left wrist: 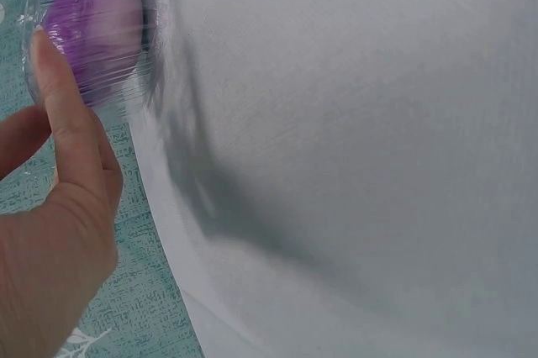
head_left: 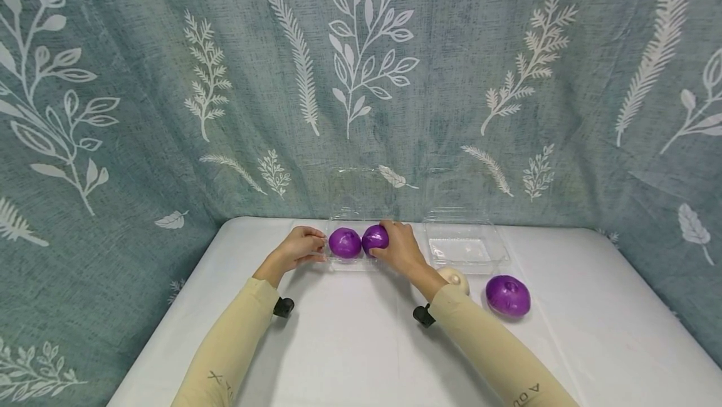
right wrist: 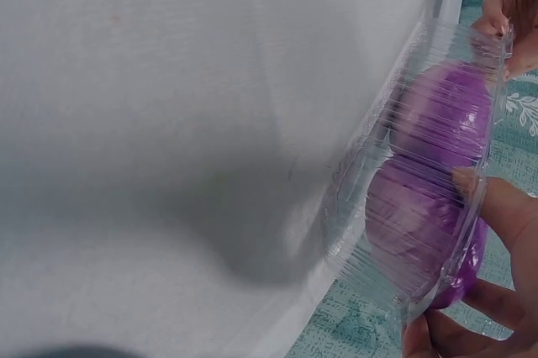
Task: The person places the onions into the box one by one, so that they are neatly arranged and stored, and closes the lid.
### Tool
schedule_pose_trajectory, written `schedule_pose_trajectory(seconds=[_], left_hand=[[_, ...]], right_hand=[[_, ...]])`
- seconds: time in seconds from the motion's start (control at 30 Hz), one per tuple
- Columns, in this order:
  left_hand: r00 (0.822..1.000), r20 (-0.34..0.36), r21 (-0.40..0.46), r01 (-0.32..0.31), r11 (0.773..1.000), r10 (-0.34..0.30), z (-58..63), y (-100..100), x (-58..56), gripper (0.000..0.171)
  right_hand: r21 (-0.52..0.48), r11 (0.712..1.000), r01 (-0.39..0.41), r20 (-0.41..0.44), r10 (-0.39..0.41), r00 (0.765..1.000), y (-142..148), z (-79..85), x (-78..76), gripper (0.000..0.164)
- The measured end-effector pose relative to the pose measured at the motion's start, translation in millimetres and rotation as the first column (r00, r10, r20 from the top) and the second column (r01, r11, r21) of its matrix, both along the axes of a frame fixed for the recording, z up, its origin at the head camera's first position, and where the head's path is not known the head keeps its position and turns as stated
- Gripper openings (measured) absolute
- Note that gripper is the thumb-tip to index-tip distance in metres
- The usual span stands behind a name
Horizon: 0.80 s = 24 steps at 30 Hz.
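Note:
A clear plastic clamshell container (head_left: 355, 266) stands with its lid up near the table's back edge, holding two purple onions side by side. My left hand (head_left: 304, 246) is at the container's left end, its fingertips pinching the rim in the right wrist view. The left onion (head_left: 345, 243) sits close to that hand. My right hand (head_left: 402, 247) grips the right onion (head_left: 374, 239) inside the container, thumb in front and fingers over the far side. Through the ribbed wall, both onions show in the right wrist view, and my right thumb (right wrist: 496, 202) lies on the nearer one.
Another clear container (head_left: 459, 250), lid raised, stands to the right. In front of it are a whitish onion (head_left: 454, 280), partly hidden by my right forearm, and a third purple onion (head_left: 508, 296). A patterned curtain (head_left: 361, 112) hangs behind the white table (head_left: 350, 344).

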State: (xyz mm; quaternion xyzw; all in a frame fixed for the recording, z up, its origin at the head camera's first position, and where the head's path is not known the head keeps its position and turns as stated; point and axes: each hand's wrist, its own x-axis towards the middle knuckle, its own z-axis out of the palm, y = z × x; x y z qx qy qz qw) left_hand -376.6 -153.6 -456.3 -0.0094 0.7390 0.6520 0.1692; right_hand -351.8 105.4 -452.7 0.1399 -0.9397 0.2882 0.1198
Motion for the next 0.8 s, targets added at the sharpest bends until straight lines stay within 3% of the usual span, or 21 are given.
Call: schedule_pose_trajectory(seconds=[0.8], left_hand=[[1.000, -0.012, -0.003, 0.003, 1.000, -0.003, -1.5, 0.9, -0.8, 0.028]], right_hand=[[0.049, 0.999, -0.010, 0.020, 0.009, 1.000, -2.6, 2.5, -3.5, 0.062]])
